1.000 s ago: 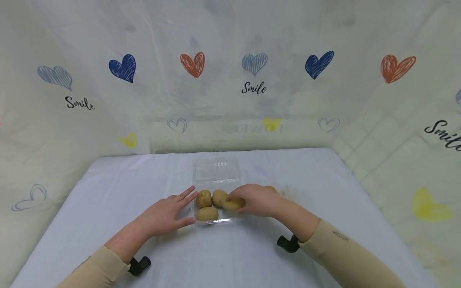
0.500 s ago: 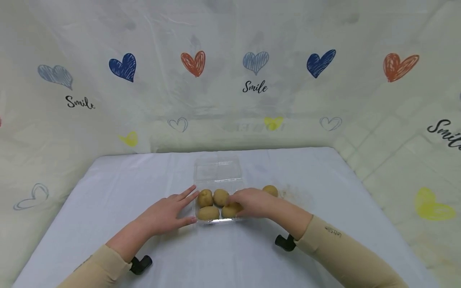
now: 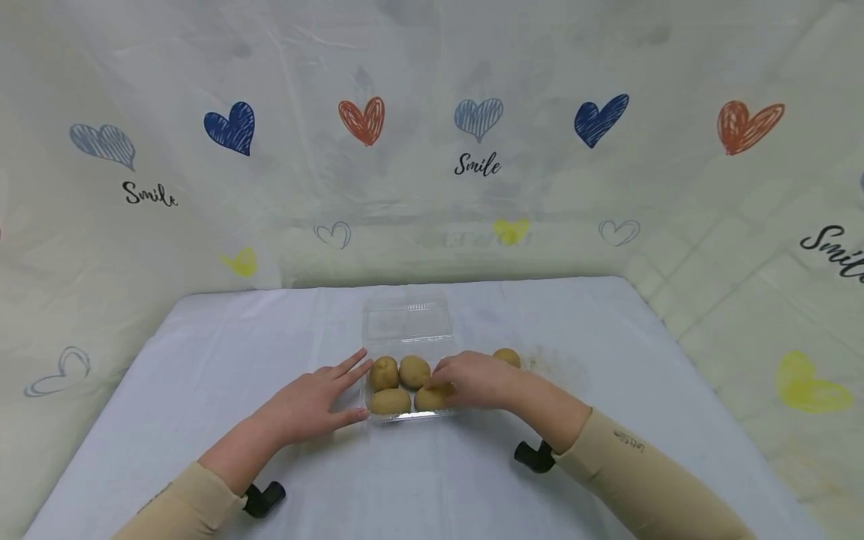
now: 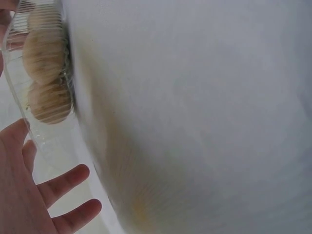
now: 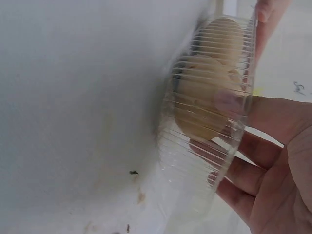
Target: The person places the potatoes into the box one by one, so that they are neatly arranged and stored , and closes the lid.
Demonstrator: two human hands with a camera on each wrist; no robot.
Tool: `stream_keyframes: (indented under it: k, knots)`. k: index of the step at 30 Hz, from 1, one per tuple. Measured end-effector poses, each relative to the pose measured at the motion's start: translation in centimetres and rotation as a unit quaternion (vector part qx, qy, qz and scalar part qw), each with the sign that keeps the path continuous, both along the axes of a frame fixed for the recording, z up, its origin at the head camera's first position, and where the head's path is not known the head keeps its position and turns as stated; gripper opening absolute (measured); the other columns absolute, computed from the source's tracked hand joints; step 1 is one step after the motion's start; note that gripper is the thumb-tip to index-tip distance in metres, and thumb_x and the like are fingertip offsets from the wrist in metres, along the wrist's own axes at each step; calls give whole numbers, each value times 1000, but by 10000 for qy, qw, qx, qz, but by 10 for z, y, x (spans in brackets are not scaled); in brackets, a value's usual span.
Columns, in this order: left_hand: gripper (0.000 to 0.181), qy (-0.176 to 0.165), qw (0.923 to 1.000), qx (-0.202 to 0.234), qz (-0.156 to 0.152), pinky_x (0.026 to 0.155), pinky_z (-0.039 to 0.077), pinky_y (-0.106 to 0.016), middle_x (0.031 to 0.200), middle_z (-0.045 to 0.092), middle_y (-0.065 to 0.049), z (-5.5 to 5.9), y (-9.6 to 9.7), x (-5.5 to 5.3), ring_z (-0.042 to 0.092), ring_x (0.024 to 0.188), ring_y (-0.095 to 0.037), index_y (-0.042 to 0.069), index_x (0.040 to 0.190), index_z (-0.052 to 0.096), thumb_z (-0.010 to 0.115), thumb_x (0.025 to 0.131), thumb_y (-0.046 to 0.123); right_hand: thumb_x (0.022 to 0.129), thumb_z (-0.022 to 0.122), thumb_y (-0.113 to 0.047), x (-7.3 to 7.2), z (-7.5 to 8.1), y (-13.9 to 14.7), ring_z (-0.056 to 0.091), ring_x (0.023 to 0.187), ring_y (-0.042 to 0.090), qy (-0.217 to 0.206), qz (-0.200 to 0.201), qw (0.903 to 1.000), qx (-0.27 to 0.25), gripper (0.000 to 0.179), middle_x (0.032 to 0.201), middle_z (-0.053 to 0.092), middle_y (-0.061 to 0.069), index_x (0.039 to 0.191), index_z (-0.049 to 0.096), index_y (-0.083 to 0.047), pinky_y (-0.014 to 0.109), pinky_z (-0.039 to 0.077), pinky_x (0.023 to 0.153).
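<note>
A clear plastic clamshell container [image 3: 407,319] lies with its lid tipped back, away from me. Inside its base sit a back-left potato [image 3: 384,373], a back-middle potato [image 3: 415,372] and a front-left potato [image 3: 391,401]. My right hand [image 3: 482,381] reaches in over the right side and holds another potato [image 5: 192,114] at the front right, thumb on the near side and fingers behind it in the right wrist view. My left hand [image 3: 307,401] has its fingers spread, with thumb and fingertips right at the container's left edge.
One loose potato [image 3: 506,357] lies on the white-covered table [image 3: 270,330], just behind my right wrist. Brownish specks [image 3: 540,361] mark the cloth beside it. A white curtain [image 3: 418,187] printed with hearts hangs behind the table.
The potato in my right hand has come down and forward into the container's front-right corner. My right hand has shifted slightly left, uncovering more of the loose potato. My left hand stays in place.
</note>
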State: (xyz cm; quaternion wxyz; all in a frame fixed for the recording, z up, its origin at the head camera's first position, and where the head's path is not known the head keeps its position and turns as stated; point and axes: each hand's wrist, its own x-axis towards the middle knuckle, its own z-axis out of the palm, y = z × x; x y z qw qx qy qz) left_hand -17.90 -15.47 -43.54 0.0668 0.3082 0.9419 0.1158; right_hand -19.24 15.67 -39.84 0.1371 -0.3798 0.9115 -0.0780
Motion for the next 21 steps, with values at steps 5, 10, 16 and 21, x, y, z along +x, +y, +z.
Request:
stream_keyframes:
  k: [5,10,16,21]
  knots:
    - [88,22,10000,-46,-5,101,43,-55,165,16,8,-1,0,0,47,134,-31,29,159,25,38,88,80,88,76,-17,1,-1,1,62,113,16,97,62,9999,-77,34,119,68,-3,122,72,-17,31,49,96]
    - [88,-11,10000,-72,20,101,42,-57,165,16,9,-1,0,0,48,134,-32,30,159,25,38,88,81,88,75,-17,2,3,4,63,108,15,-15,-110,9993,-368,32,116,68,-3,120,73,-16,32,50,93]
    - [88,-23,9999,-112,29,101,42,-58,165,16,8,-1,0,0,48,134,-31,30,159,25,38,88,80,91,72,-19,-1,11,11,64,106,17,-70,-306,9983,-498,31,121,67,-2,122,71,-17,35,51,89]
    - [87,16,9999,-115,11,101,43,-56,165,16,8,-1,0,0,48,134,-30,30,159,25,39,88,79,91,72,-19,-3,17,18,64,106,18,-138,-405,9972,-607,33,123,66,-2,124,70,-16,37,51,91]
